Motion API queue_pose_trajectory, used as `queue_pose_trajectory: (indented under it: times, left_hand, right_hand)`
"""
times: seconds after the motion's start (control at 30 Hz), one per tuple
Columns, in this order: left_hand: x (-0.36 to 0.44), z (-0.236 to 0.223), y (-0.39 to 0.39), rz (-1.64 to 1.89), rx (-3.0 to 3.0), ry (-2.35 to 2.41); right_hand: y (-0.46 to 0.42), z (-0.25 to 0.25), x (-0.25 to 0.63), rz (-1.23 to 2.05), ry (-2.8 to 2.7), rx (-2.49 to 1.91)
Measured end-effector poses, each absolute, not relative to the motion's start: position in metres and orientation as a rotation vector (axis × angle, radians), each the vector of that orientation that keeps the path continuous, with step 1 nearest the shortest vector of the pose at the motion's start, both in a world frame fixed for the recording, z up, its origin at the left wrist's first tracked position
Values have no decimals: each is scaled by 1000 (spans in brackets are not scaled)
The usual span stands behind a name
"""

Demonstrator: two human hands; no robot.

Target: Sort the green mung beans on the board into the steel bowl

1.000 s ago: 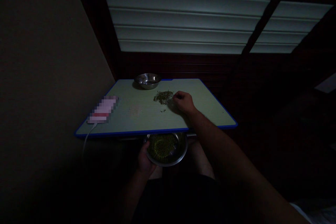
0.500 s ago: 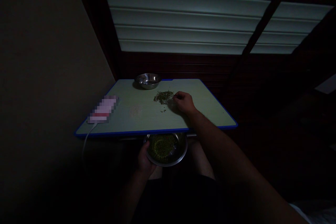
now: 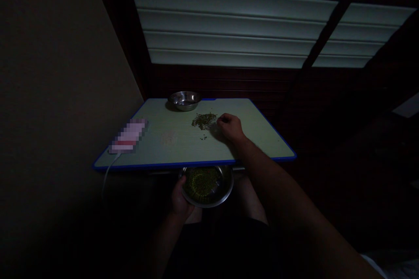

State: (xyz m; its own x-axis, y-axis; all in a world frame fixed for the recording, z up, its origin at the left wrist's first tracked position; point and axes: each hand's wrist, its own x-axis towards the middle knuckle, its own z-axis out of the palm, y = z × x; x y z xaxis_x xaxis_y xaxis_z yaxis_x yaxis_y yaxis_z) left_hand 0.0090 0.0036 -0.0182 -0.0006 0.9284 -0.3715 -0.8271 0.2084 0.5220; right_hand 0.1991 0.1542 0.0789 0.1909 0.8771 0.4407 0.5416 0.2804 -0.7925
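Below the table's front edge, my left hand (image 3: 181, 200) grips the left rim of a wide metal bowl (image 3: 225, 198), thumb on top. Small green beans (image 3: 203, 182), which look like mung beans, cover much of its bottom. My right hand (image 3: 231, 127) is over the table, fingers curled into a pinch at the right side of a loose pile of green beans (image 3: 203, 120). What the fingertips hold, if anything, is too dark and small to make out. A few stray beans (image 3: 203, 138) lie just in front of the pile.
The pale table (image 3: 183, 152) has a blue edge. A smaller metal bowl (image 3: 184, 101) stands at its back left. A blurred-out phone (image 3: 129, 135) lies at the left with a white cable (image 3: 106, 176). A wall is on the left; slatted panels (image 3: 225, 30) stand behind.
My right hand has shifted very slightly to the right beside the pile. The bowl in my left hand and the beans look the same.
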Motion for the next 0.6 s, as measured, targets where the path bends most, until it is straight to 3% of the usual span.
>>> queue_pose_trajectory:
  times: [0.6]
  left_hand:
    - [9, -15, 3, 1370, 153, 786]
  right_hand:
    - [157, 75, 199, 471, -1479, -1307]
